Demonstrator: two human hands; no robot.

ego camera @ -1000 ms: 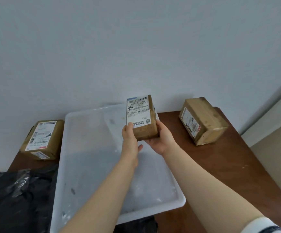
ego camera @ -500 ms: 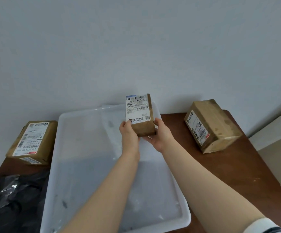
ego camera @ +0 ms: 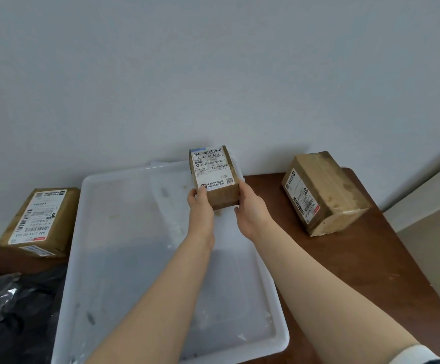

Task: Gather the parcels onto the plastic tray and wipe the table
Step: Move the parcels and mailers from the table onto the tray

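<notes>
Parcel (ego camera: 215,179) — pinched between fingers (ego camera: 202,192), seemingly above tray (ego camera: 124,245).

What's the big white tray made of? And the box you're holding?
The tray looks like white plastic: smooth, slightly see-through, with a moulded rim. The parcel seems brown cardboard, matte, maybe taped over; its label looks like printed white paper.

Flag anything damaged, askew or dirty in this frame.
The right parcel lies skewed to the table edge, its tape scuffed and stained. The plastic tray has smears and dark specks. The held parcel looks intact.
</notes>
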